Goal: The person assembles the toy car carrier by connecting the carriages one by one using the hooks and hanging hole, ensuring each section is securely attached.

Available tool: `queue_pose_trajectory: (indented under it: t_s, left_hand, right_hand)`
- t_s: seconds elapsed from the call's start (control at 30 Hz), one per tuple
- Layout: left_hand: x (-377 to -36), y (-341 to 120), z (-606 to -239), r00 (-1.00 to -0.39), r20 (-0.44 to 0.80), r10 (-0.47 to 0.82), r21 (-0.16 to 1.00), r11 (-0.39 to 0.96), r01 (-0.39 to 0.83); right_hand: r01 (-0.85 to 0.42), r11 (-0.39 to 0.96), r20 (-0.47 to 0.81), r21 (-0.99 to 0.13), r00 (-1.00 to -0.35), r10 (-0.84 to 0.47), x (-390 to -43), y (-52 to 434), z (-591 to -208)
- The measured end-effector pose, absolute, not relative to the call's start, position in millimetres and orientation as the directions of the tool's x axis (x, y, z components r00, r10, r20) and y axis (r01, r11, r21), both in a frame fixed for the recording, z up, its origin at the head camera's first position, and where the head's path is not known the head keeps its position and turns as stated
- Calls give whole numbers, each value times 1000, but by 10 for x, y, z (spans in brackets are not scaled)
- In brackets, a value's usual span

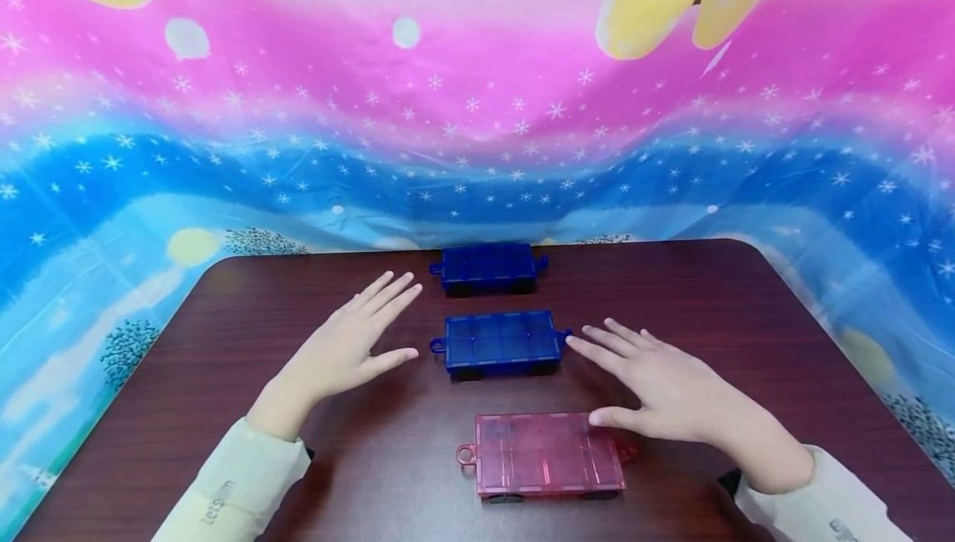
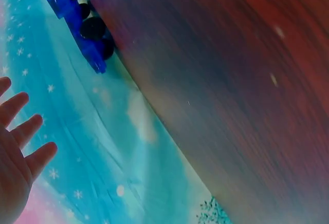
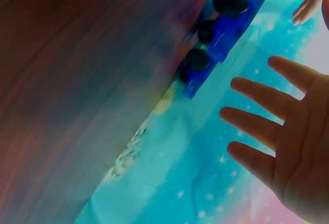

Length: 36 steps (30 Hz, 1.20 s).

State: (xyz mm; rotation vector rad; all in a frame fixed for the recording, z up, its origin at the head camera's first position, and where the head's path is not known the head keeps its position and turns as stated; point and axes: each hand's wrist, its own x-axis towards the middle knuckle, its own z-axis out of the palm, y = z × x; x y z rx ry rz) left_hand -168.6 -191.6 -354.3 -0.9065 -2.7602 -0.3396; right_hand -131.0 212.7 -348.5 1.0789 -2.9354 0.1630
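Observation:
Three translucent toy train cars stand in a column on the table, each a flat-topped block on black wheels. The far blue car (image 1: 488,267) is at the back edge, the middle blue car (image 1: 501,341) in front of it, and the pink car (image 1: 545,455) nearest. Each has a ring at its left end and a hook at its right. My left hand (image 1: 351,343) hovers with spread fingers left of the blue cars, holding nothing. On the right side, my right hand (image 1: 664,380) is spread too, its index fingertip near the middle car's hook and its thumb overlapping the pink car's corner.
The dark wood table (image 1: 373,476) has rounded back corners. Behind it and at both sides hangs a pink and blue cloth (image 1: 321,111) with snowflakes and yellow shapes, close against the back edge by the far car.

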Motion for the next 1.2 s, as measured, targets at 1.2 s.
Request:
queue_pose_trajectory:
  t_s: [1.2]
  left_hand:
    - [-1928, -1432, -3686, -778, -16, 628, 234, 759, 608]
  right_hand:
    - [-811, 528, -47, -253, -534, -844, -1077, 1661, -3555]
